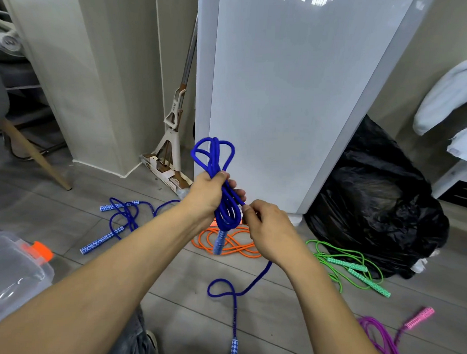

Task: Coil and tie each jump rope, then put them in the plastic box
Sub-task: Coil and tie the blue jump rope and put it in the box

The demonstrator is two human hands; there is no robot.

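Note:
My left hand point(209, 192) grips a bundle of coiled blue jump rope point(214, 160), loops sticking up above the fist and one handle hanging below. My right hand point(267, 228) pinches a strand of the same rope right beside the coil. The loose tail point(239, 291) trails down to the floor, ending at the other blue handle point(233, 350) near my feet. On the floor lie a second blue rope point(119, 220), an orange rope point(224, 242), a green rope point(356, 268) and a purple rope with a pink handle point(391, 338). The clear plastic box point(14, 270) with an orange latch sits at the left.
A tall white cabinet point(296, 99) stands straight ahead, with a full black rubbish bag point(377, 203) to its right. A flat mop point(173, 137) leans in the corner on its left. A wooden chair leg point(39, 159) is at far left, and a shelf with white cloth point(452, 105) at far right.

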